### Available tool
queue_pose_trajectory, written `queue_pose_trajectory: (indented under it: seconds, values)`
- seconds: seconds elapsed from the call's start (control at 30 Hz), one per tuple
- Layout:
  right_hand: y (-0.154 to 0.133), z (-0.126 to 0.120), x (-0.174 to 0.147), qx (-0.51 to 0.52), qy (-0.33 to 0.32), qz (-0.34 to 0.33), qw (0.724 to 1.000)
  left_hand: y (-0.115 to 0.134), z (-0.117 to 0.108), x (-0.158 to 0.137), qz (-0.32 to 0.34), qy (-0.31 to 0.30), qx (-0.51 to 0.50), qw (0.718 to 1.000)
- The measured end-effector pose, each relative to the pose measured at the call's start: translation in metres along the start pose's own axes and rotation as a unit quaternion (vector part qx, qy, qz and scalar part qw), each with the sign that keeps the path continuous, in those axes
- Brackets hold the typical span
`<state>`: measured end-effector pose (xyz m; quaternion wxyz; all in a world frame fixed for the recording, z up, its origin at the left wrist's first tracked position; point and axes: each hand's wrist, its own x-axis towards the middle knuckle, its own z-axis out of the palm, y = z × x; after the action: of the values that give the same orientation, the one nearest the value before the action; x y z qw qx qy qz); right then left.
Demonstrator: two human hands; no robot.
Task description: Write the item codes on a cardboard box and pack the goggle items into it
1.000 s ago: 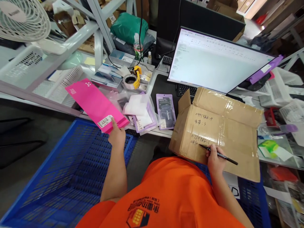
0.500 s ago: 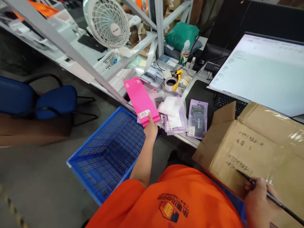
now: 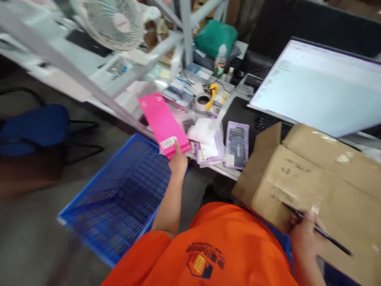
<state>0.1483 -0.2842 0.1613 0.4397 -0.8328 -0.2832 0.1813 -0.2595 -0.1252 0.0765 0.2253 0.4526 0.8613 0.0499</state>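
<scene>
Clearly, both hands are occupied. The left hand (image 3: 178, 161) grips the near end of the pink packs (image 3: 163, 121), a finger lying against the white label (image 3: 168, 142). The packs slant past the desk's (image 3: 224, 171) front edge, their far end towards the trays at the back and their near end beside the rim of the blue crate (image 3: 98, 198), which stands on the floor below.

The right hand (image 3: 306, 234) is closed around a black pen (image 3: 333, 240), whose tip points at the carton (image 3: 336, 186), just beside the lower lines of handwriting; whether it touches the cardboard I cannot tell, and the writing is too blurred to read. The carton juts out over the desk's front edge, in front of the screen (image 3: 321, 87), with one flap raised at its left end.

Between packs and carton, near that same front edge, lie a white wrap (image 3: 204, 131) on a purple pouch (image 3: 220, 147) and, just to their right, a dark-fronted pouch (image 3: 238, 143) partly on the black mat (image 3: 238, 109). Behind the wrap sits a tape roll (image 3: 199, 106) with a yellow dispenser (image 3: 212, 93). A keyboard (image 3: 269, 122) shows under the screen's lower edge.
</scene>
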Motion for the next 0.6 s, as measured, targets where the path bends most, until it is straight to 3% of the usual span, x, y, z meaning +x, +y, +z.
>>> queue_pose_trajectory:
  seconds: [0.07,0.1,0.23,0.6]
  values:
    - [-0.003,0.001,-0.002,0.010,0.016,0.012,1.000,-0.001,-0.001,-0.003,0.019,0.005,0.009,1.000]
    - [-0.005,0.002,-0.001,0.021,0.022,0.010,0.999,-0.001,-0.001,-0.002,-0.003,0.010,0.022,1.000]
    - [-0.010,0.005,0.010,0.046,-0.005,0.008,0.999,0.003,0.005,0.006,0.008,0.057,0.046,0.997]
    - [-0.004,0.002,0.012,0.056,-0.035,-0.022,0.998,0.005,0.007,0.013,0.019,0.066,0.043,0.997]
